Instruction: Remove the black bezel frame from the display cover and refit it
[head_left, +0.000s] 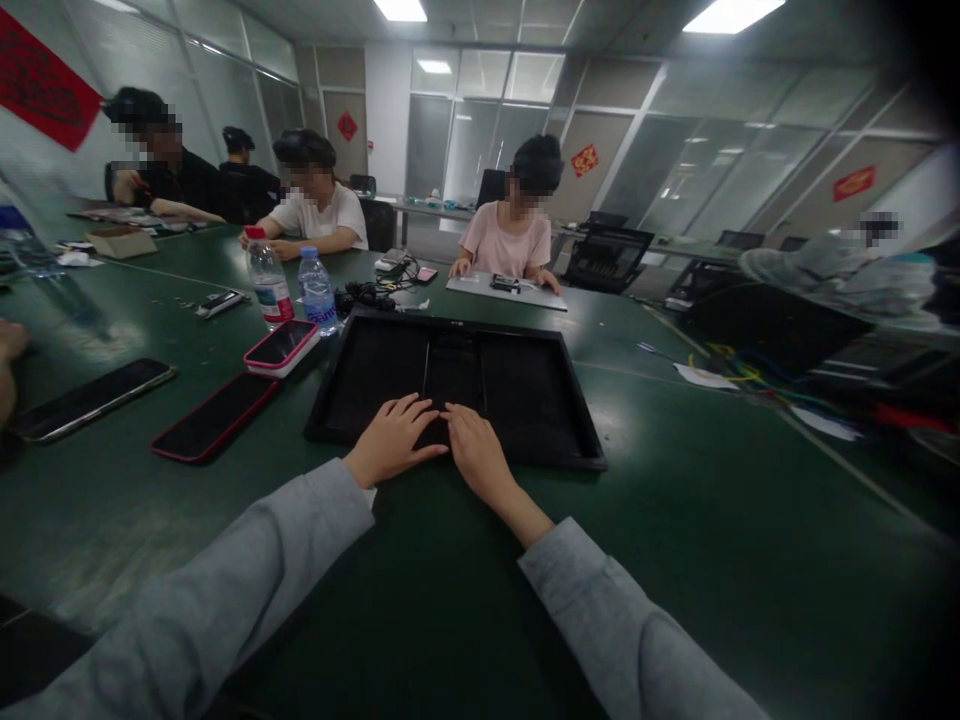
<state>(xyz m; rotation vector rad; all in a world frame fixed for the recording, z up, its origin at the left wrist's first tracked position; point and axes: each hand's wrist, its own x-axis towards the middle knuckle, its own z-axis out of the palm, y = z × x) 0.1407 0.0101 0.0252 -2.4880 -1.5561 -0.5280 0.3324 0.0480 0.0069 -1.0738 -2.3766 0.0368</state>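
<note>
A black, shallow rectangular panel with a raised rim (525,375) lies on the green table in front of me; it looks like a monitor casing, but I cannot be sure of its kind. My left hand (394,438) rests over its near edge, palm down, with the fingers stretched and the thumb apart. Beside it my right hand (480,450) also reaches over the near edge, its fingers extended and nearly meeting those of the left. Neither hand holds anything. Whether the fingertips press on the panel's surface is hard to tell.
Left of the panel are a red-edged phone (214,418), a pink-and-white phone (282,347), another phone (97,400) and two water bottles (318,290). Black cables (367,297) lie behind it. Across the table a person (506,235) handles a grey panel (487,287). Loose wires (739,370) lie right.
</note>
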